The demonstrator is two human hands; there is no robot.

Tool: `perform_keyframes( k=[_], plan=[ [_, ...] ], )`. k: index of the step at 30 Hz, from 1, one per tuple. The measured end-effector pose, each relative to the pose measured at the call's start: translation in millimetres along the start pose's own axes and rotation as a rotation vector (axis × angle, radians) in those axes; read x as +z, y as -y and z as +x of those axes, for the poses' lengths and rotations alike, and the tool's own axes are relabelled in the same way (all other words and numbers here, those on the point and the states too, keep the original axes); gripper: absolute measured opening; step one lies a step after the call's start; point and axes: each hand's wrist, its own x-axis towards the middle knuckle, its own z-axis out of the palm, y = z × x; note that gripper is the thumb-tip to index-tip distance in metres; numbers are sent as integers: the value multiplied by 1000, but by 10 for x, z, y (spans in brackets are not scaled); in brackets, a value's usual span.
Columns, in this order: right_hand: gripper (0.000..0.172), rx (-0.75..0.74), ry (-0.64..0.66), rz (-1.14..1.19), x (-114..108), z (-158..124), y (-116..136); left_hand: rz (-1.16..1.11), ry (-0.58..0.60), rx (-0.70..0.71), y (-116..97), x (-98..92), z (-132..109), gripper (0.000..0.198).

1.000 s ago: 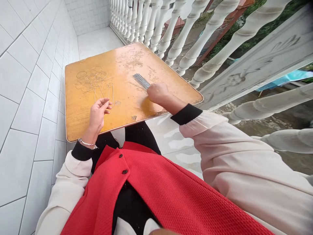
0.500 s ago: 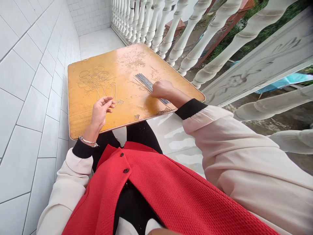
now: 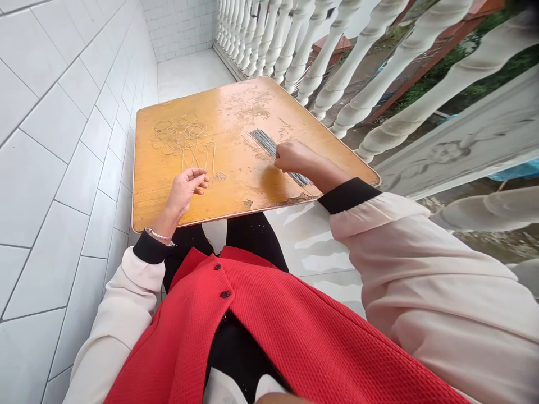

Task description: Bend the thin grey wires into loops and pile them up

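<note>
A worn orange wooden table (image 3: 236, 185) stands in front of me. My right hand (image 3: 291, 156) rests on a bundle of straight thin metal wires (image 3: 263, 142), fingers curled down onto them. My left hand (image 3: 185, 188) hovers over the table's near left part, palm up with fingers bent and pinched together; whether anything is in them is too small to tell. Beyond it lies a heap of bent wire loops (image 3: 183, 139), some with long straight stems.
A white tiled wall (image 3: 63, 140) runs along the left. A white balustrade (image 3: 345, 62) borders the right side, with ground and plants beyond it. My red vest and black trousers fill the bottom of the view.
The view has shifted so the table sits further right. My right hand has slid slightly along the straight wires; my left hand keeps its pose.
</note>
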Motion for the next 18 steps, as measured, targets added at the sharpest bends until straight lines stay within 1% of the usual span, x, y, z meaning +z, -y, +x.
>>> perform_keyframes(
  k=[3, 6, 10, 15, 18],
  plan=[
    [32, 51, 35, -88, -16, -45, 63, 10, -14, -12, 22, -24, 8, 16],
    [31, 49, 54, -101, -86, -129, 125, 16, -22, -7, 61, -58, 39, 13],
    [34, 101, 111, -133, -199, -210, 188, 22, -26, -8, 110, -96, 87, 13],
    [38, 194, 107, -101, -341, -266, 274, 41, -13, 9, 121, -119, 115, 13],
    [39, 227, 98, -67, -381, -279, 286, 59, -7, 15, 102, -121, 125, 14]
  ],
)
